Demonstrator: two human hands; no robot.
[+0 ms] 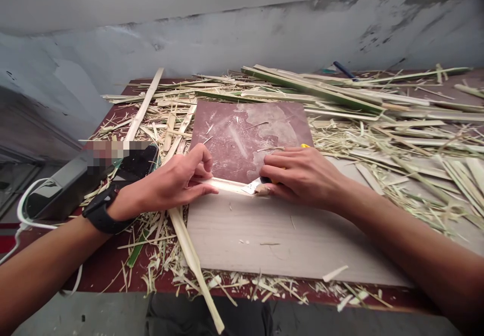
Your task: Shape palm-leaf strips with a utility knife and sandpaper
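Note:
A pale, thin strip (229,185) lies across the wooden board (242,238), along the lower edge of a worn maroon sheet (223,129). My left hand (183,177), with a black watch on its wrist, pinches the strip's left end between thumb and fingers. Wrapped in my right hand (297,177) is a cutter with a yellow and black handle, mostly hidden by the fingers. Its bright blade (251,187) points left and rests at the strip. The right thumb is close beside the blade, near the strip's right part.
Long green and pale strips (321,91) are heaped at the back and right. Shavings (162,255) litter the maroon table (102,270). A dark device (56,190) with a white cable stands at the left. One long strip (192,255) overhangs the front edge.

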